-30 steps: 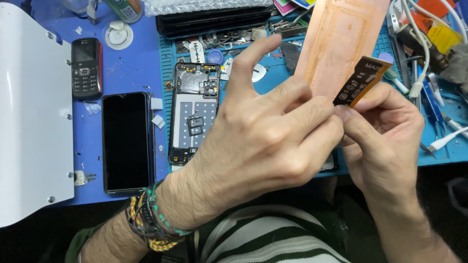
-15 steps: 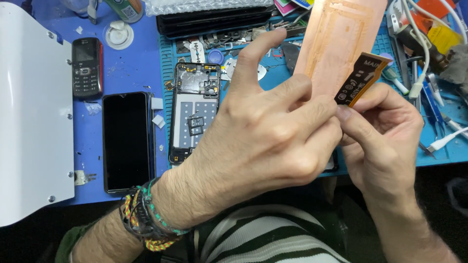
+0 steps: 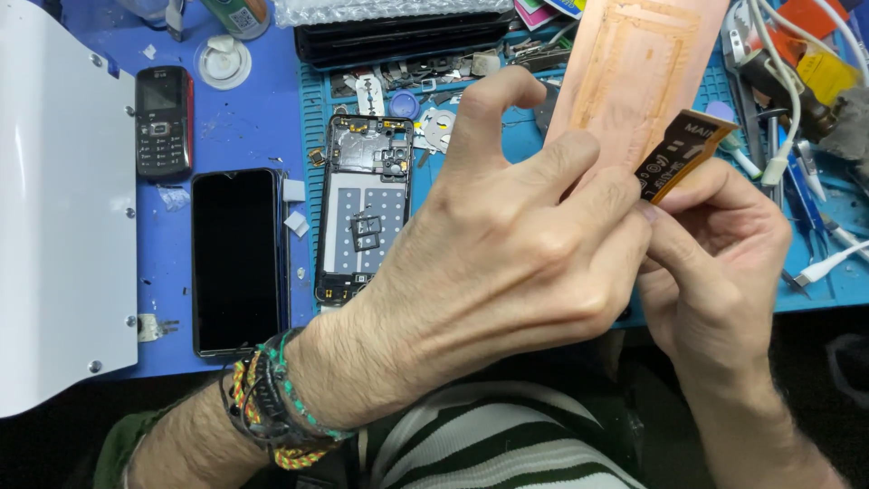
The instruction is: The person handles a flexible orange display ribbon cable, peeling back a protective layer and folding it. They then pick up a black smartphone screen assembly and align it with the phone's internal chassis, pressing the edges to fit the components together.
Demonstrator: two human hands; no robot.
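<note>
My left hand [image 3: 507, 263] and my right hand [image 3: 715, 263] meet over the mat's right half and pinch a small black and orange flex cable [image 3: 679, 154] between their fingertips. The cable's free end points up and to the right. Behind it a pale orange film sheet [image 3: 634, 72] leans toward the back; which fingers hold it I cannot tell. My left index finger is raised and curled. An opened phone frame [image 3: 362, 208] lies on the teal mat [image 3: 312, 109] just left of my left hand.
A black smartphone [image 3: 237, 263] lies face up on the blue mat, with a small keypad phone [image 3: 163, 122] behind it. A white panel [image 3: 63, 226] fills the left edge. Tools, cables and small parts crowd the right side [image 3: 797, 81] and the back.
The flex cable has tilted slightly upward between the fingertips. My left index finger has curled a little more. Everything on the mats stays put.
</note>
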